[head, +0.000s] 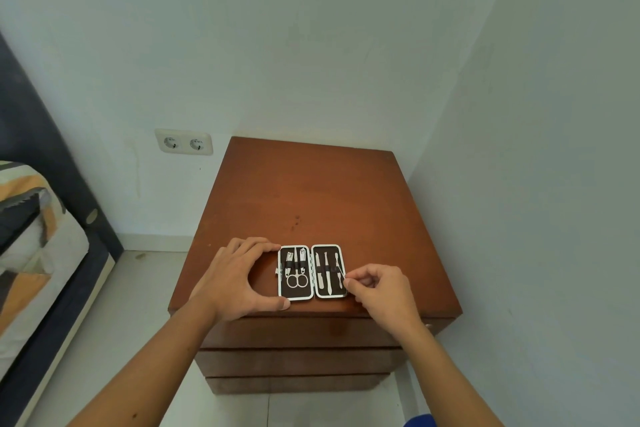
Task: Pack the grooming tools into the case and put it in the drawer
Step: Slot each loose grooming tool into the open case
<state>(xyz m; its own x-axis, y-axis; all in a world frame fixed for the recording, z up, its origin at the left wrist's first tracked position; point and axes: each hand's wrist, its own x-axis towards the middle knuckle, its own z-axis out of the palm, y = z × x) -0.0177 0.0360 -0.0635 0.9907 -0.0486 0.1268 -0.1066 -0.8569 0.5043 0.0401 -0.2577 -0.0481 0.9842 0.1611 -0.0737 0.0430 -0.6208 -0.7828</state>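
A small grooming case (311, 272) lies open flat near the front edge of a brown wooden nightstand (311, 191). Its dark lining holds metal tools under elastic bands: scissors (297, 279) and clippers in the left half, thin picks and tweezers (323, 274) in the right half. My left hand (239, 277) cups the case's left edge, thumb at the near corner, fingers at the far corner. My right hand (377, 291) pinches the end of a thin tool (341, 269) at the case's right edge.
The nightstand has three closed drawer fronts (298, 362) below its top. It stands in a corner, with walls behind and to the right. A double wall socket (183, 142) sits to the left. A bed (31, 236) with patterned bedding lies at far left.
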